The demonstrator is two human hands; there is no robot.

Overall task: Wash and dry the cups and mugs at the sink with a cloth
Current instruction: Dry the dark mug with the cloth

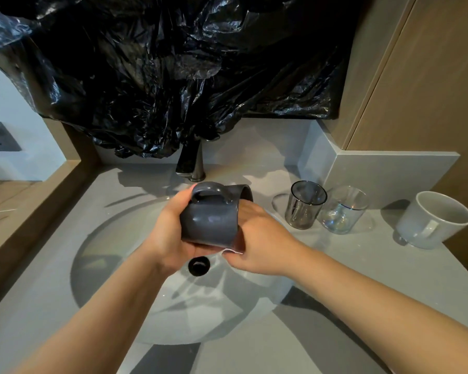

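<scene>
**Wiping the dark mug over the basin**

Watching the head feed from my station, I saw the dark mug [210, 220] held on its side above the sink [114, 238], handle at 12 o'clock and mouth turned toward 2 o'clock. The drain [199, 265] sat just below it at 6 o'clock, and the tap [192, 166] stood at 12 under a sheet of black plastic [173, 76].

The left hand [168, 233] cradled the base end from 9 o'clock, its fingers [185, 249] curled under the body. The right hand [262, 238] closed on the mouth end from 3 o'clock. Its fingers bent away behind the rim with the tips hidden, so I could not tell whether they reached inside. A corner of white cloth [232, 251] poked out at the mug's 5 o'clock, gripped between that hand and the glaze.

To do this step well, I judged the left hand should turn the mug while the right kept the cloth pressed flat. The cloth should work round the rim, into the bowl and under the handle loop. The glaze looked slick, so the grip needed to be firm and low over the basin.

Out at 3 o'clock on the tabletop [335, 265] waited a smoky glass [304, 209], a clear glass [343, 211] just beside it, and a white mug [432, 220] farther along.
</scene>
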